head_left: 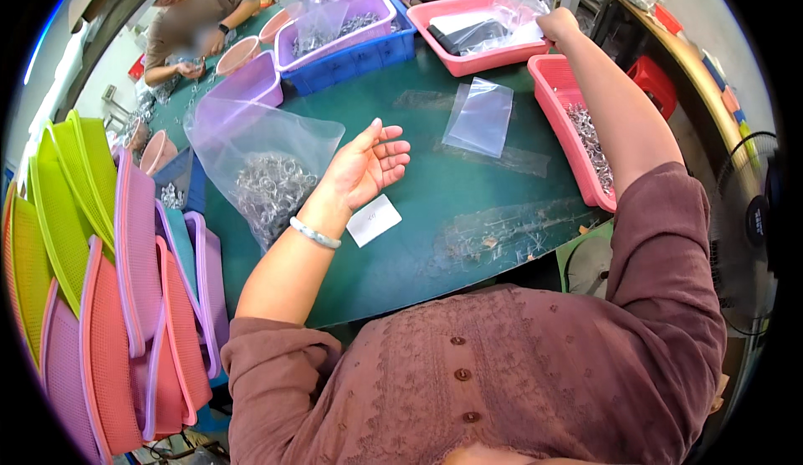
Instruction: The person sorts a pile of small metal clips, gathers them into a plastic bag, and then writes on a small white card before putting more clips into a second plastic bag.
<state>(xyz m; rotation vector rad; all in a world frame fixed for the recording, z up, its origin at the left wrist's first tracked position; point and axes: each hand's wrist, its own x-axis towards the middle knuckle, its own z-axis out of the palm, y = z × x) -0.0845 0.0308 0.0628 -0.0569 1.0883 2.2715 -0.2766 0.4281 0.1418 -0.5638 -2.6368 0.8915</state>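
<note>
My left hand (368, 164) is held over the green table, palm up, fingers apart and nothing in it. Just left of it lies a clear plastic bag (276, 176) filled with small metal parts, and below the wrist is a small white card (373, 220). My right arm stretches far forward, and my right hand (559, 28) is curled closed at the right rim of a pink tray (468, 64). A crumpled clear bag (520, 1) lies in that tray beside the hand. What the fingers grip is hidden.
Flat clear bags (478, 118) lie mid-table. A pink basket (548, 89) of metal parts stands under my right forearm. Purple and blue baskets (347, 68) are at the back. Stacked colourful baskets (100, 298) rise at left, a fan (753, 218) at right. Another person (196, 22) works far left.
</note>
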